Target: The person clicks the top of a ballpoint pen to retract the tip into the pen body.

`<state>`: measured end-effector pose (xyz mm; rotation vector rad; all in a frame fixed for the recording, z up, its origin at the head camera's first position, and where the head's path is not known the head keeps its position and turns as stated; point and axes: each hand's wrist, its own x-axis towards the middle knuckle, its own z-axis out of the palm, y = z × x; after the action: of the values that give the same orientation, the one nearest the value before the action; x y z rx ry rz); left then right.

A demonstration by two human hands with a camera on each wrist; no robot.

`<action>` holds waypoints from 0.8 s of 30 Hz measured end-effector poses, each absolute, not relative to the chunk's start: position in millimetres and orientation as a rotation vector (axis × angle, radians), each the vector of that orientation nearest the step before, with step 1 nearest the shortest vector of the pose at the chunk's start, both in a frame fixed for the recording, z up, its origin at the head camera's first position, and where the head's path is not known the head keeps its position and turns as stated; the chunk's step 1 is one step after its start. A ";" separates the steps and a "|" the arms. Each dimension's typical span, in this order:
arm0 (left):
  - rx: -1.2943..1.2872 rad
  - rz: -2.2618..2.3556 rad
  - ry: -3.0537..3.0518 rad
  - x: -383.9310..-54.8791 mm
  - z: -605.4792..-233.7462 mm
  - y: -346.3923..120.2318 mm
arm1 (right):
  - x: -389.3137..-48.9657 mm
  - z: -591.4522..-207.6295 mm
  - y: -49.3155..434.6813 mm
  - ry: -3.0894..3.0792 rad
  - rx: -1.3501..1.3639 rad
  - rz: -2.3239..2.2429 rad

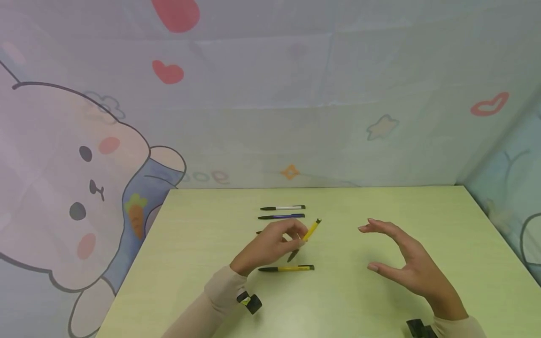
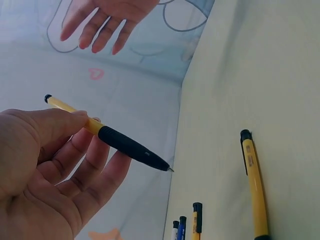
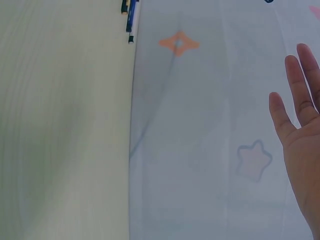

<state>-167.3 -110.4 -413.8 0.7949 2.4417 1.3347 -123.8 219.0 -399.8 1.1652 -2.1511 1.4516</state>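
My left hand (image 1: 274,242) pinches a yellow pen (image 1: 313,229) between thumb and fingers, above the table. In the left wrist view the held pen (image 2: 120,139) has a black grip, and its metal tip is out. Below that hand, nearer the front edge, lies another yellow pen (image 1: 291,268). Farther back a blue pen (image 1: 282,216) and a white pen (image 1: 285,207) lie side by side. A further yellow pen (image 2: 197,220) is mostly hidden behind the left hand in the head view. My right hand (image 1: 405,260) hovers over the table's right side, thumb and fingers spread apart, holding nothing.
The pale yellow-green table (image 1: 359,310) ends at a printed fabric backdrop (image 1: 270,117) along its back edge. A similar curtain (image 1: 515,197) hangs on the right side. Small black cameras are strapped to both wrists.
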 end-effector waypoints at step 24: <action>0.723 1.573 2.350 -145.3 -396.0 -99.2 | -138.2 -395.2 206.7 -2.045 1.264 1.509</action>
<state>-145.3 -99.2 -396.0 0.7233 2.3503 1.5728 -138.2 206.7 -395.2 1.2643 -2.0453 1.5094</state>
